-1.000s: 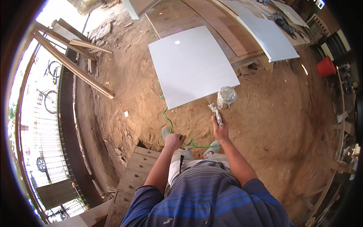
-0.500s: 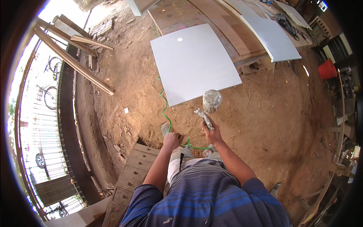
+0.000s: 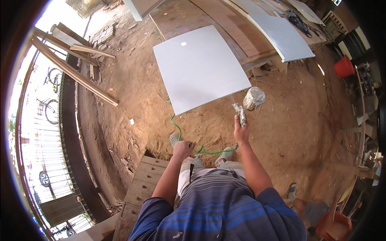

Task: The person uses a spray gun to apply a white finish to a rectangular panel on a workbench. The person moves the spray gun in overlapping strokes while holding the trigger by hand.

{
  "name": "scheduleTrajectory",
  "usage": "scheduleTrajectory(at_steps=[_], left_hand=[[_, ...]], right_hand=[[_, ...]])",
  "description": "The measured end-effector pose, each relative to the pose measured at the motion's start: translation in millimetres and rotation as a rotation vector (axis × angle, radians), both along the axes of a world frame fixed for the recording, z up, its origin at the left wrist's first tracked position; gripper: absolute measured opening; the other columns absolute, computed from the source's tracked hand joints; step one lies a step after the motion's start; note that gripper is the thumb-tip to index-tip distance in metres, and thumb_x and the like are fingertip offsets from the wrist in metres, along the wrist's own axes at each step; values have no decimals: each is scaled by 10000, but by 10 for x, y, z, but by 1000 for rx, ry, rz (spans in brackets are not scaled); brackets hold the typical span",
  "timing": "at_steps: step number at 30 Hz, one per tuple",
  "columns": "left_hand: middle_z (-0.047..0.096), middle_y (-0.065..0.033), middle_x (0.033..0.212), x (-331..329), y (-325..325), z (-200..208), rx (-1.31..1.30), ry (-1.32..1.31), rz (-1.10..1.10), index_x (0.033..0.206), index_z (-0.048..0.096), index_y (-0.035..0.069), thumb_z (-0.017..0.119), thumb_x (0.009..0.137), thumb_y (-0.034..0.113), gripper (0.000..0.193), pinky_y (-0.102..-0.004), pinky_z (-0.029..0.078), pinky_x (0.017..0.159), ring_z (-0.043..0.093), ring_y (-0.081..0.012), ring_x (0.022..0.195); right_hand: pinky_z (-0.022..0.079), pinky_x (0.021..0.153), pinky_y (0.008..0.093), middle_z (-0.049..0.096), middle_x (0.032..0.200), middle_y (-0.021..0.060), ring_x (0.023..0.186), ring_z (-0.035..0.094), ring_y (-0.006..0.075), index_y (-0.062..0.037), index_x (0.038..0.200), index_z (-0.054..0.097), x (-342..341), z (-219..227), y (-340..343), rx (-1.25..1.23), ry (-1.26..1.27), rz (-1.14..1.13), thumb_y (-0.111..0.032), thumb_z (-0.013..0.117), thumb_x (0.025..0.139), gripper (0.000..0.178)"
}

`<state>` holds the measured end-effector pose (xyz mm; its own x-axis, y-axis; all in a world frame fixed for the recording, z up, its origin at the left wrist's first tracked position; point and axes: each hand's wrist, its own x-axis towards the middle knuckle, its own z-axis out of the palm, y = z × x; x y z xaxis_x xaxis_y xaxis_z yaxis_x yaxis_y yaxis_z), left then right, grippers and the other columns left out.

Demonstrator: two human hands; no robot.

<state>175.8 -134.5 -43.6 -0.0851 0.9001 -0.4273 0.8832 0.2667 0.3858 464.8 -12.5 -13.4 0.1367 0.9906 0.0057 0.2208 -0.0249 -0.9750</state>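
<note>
My right hand (image 3: 241,132) is wrapped round the handle of a spray gun (image 3: 240,114) covered in crinkled silver wrapping. Its round cup (image 3: 254,99), wrapped the same way, sits at the gun's far right side. The gun's front end points toward a large white panel (image 3: 201,68) and stays apart from its near right corner. A faint haze shows between them. My left hand (image 3: 184,149) is closed at my waist on a green coiled hose (image 3: 213,153), which runs across to below my right wrist. The panel has a small bright round spot near its far edge.
Beyond the panel stands a worktable with brown boards (image 3: 225,24) and a pale blue board (image 3: 287,40). A wooden drawer chest (image 3: 140,180) is close on my left. Long timbers (image 3: 80,74) lean at the far left; a red bucket (image 3: 344,66) is at right. Blurred red shapes (image 3: 337,225) appear lower right.
My right hand has moved right with the spray gun, from below the panel's near edge to beside its corner. The left hand has stayed. Red and grey shapes have appeared at lower right.
</note>
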Motion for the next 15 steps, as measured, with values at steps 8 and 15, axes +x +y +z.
scheduleTrajectory(at_steps=[8,15], left_hand=[[744,-233,868,84,84,17,-17,-29,-1,860,772,71,566,1005,557,547,-558,557,815,728,-433,886],[722,-273,879,117,95,120,-42,-54,22,848,741,14,596,997,554,579,-565,539,830,706,-466,898]], right_hand=[[511,1005,409,691,1322,214,1201,669,309,48,1412,586,478,-341,336,-43,9,-159,-346,606,1083,513],[443,621,392,562,716,38,647,522,186,21,1049,646,478,-171,424,-52,22,-319,-385,596,1083,410]])
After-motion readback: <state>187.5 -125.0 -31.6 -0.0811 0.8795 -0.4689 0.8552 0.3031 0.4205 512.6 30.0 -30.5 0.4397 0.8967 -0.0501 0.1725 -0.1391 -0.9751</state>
